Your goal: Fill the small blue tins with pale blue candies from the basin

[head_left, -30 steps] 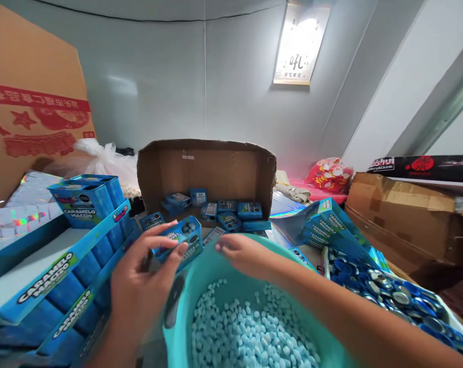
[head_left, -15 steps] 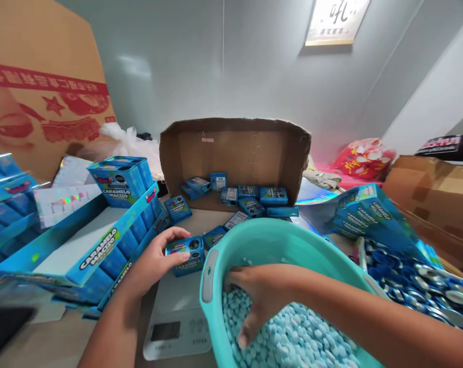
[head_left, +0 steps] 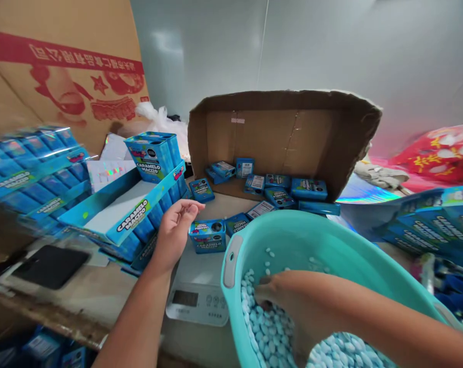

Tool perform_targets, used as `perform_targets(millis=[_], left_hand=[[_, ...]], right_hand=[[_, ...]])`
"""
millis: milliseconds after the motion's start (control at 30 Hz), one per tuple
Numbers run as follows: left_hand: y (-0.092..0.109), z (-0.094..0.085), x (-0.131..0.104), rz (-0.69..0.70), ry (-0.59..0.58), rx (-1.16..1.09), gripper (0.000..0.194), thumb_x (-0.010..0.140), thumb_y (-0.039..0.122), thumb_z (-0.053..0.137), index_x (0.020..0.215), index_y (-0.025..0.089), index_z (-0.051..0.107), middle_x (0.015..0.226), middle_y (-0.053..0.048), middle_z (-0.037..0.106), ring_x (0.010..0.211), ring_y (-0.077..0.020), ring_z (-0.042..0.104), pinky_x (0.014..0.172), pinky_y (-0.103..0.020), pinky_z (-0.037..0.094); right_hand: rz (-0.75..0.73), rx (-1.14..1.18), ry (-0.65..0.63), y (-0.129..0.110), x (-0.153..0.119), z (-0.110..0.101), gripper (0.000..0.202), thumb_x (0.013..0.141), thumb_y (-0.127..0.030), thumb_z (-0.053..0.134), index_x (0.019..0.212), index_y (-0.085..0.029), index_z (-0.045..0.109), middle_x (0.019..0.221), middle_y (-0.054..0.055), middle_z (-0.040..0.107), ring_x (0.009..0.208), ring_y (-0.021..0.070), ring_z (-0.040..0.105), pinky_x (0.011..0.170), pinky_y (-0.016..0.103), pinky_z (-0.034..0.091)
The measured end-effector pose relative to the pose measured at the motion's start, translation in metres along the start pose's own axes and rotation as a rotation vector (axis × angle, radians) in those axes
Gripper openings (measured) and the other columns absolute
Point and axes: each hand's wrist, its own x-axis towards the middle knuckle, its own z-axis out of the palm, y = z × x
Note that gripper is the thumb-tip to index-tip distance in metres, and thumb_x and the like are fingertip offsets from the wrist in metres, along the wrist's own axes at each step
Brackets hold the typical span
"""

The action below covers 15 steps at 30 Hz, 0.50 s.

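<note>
My left hand [head_left: 174,230] is just left of a small blue "Caramelo Macizo" tin [head_left: 208,241] and does not grip it. Its fingers are curled with the thumb against them, nothing visible between. The tin rests on a white digital scale [head_left: 200,304], whose display I cannot read. My right hand [head_left: 288,301] reaches down into a turquoise tub [head_left: 231,271], among many small light-blue candies [head_left: 267,332]. Candies and the hand itself hide its fingertips, so I cannot see what they hold.
Display trays [head_left: 131,220] of blue tins stand left, beside a dark flat object [head_left: 50,267]. A cardboard box [head_left: 281,128] lies open behind, with loose tins [head_left: 308,189] in and before it. Folded blue packaging [head_left: 419,220] is right, and a large carton [head_left: 78,71] rises back left.
My left hand has let go of the tin on the scale and drawn slightly away, its fingers closing. My right hand has moved deeper into the candies. The camera view has shifted.
</note>
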Motion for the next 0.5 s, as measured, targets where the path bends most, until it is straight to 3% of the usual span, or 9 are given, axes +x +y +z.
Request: perform_targets(millis=[100, 167, 300, 500], left_hand=[[-0.002, -0.002, 0.002, -0.024, -0.002, -0.007, 0.032, 0.094, 0.05, 0.059, 0.096, 0.02, 0.07, 0.102, -0.006, 0.071, 0.101, -0.0218, 0.065, 0.094, -0.035, 0.05], [-0.001, -0.002, 0.003, -0.036, -0.011, 0.004, 0.034, 0.094, 0.051, 0.057, 0.094, 0.02, 0.07, 0.103, -0.007, 0.071, 0.102, -0.0225, 0.065, 0.094, -0.036, 0.05], [0.001, -0.002, 0.002, -0.004, 0.023, 0.008, 0.032, 0.093, 0.05, 0.059, 0.093, 0.02, 0.07, 0.1, -0.006, 0.071, 0.101, -0.022, 0.065, 0.095, -0.036, 0.051], [0.004, -0.001, 0.0, 0.016, 0.044, 0.022, 0.031, 0.095, 0.048, 0.057, 0.093, 0.02, 0.07, 0.098, -0.006, 0.072, 0.1, -0.022, 0.066, 0.094, -0.036, 0.051]], right_hand=[[0.126, -0.017, -0.164, -0.008, 0.003, -0.006, 0.071, 0.04, -0.039, 0.092, 0.107, -0.037, 0.07, 0.106, 0.003, 0.072, 0.093, 0.0342, 0.067, 0.071, 0.038, 0.048], [0.189, -0.033, -0.186, -0.012, 0.003, -0.011, 0.061, 0.045, -0.039, 0.09, 0.104, -0.037, 0.073, 0.1, 0.002, 0.072, 0.086, 0.0309, 0.067, 0.064, 0.033, 0.043], [0.163, 0.016, -0.088, -0.005, -0.003, -0.019, 0.043, 0.059, -0.039, 0.084, 0.102, -0.035, 0.076, 0.093, -0.002, 0.073, 0.079, 0.022, 0.062, 0.056, 0.028, 0.033], [0.104, 0.09, 0.1, 0.018, -0.009, -0.028, 0.02, 0.067, -0.03, 0.08, 0.087, -0.028, 0.078, 0.081, -0.003, 0.071, 0.071, 0.0153, 0.057, 0.058, 0.027, 0.033]])
